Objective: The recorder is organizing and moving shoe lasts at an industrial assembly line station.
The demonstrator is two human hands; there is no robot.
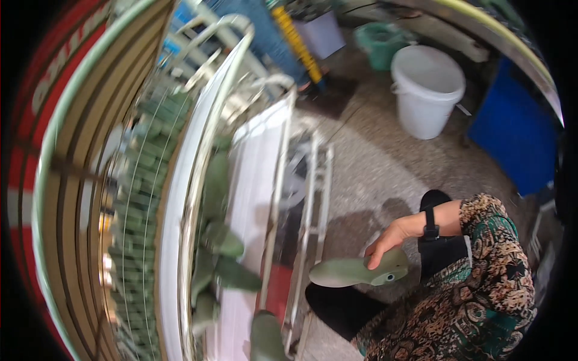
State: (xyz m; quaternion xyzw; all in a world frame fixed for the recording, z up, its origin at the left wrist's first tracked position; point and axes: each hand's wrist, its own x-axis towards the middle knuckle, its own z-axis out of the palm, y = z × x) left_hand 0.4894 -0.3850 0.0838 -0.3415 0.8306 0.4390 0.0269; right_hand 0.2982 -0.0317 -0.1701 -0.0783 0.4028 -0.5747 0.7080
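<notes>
My right hand (388,243), with a dark watch on the wrist and a patterned sleeve behind it, is closed around a green shoe last (343,272). It grips the last from above near the heel end, where a small round hole shows. The rounded toe end points left, toward the rack. Several similar green lasts (238,274) lie on a white rack shelf (262,141) to the left, some jutting over its edge. Another green last (267,337) sticks out at the lower edge of the picture. My left hand is out of view.
On the upper left shelf stand tight rows of green lasts (141,222). Metal rails (319,192) edge the rack. A white bucket (421,99), a green tub (379,45) and a blue panel (518,129) stand farther right. My black-clad feet (340,310) are below the held last.
</notes>
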